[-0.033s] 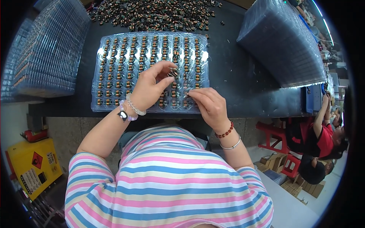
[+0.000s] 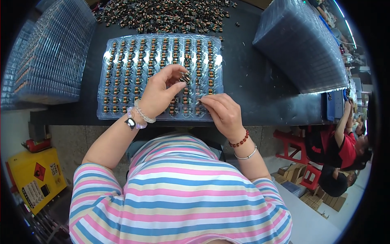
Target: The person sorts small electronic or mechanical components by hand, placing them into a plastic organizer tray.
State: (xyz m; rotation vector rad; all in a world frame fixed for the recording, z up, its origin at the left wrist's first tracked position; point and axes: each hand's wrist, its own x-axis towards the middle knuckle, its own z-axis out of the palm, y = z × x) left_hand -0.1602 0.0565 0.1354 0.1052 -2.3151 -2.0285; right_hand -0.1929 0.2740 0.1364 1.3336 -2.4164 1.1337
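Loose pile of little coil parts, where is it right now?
In the head view, the pile of coil parts lies at the top, slightly left of centre, just beyond the clear tray and between the left stack and right stack.

The tray [image 2: 219, 81] is thin clear plastic, glossy and ridged, throwing back white glare. The coils [image 2: 162, 17] have copper-coloured windings with a metallic look. The stacked trays [image 2: 294, 53] on the right are shiny, see-through plastic. The surface [image 2: 260, 105] is dark and smooth with a dull sheen. The striped shirt [image 2: 183, 183] is matt cloth; the bangle [image 2: 247, 155] is polished silvery metal, the red beads [image 2: 239, 141] glossy.
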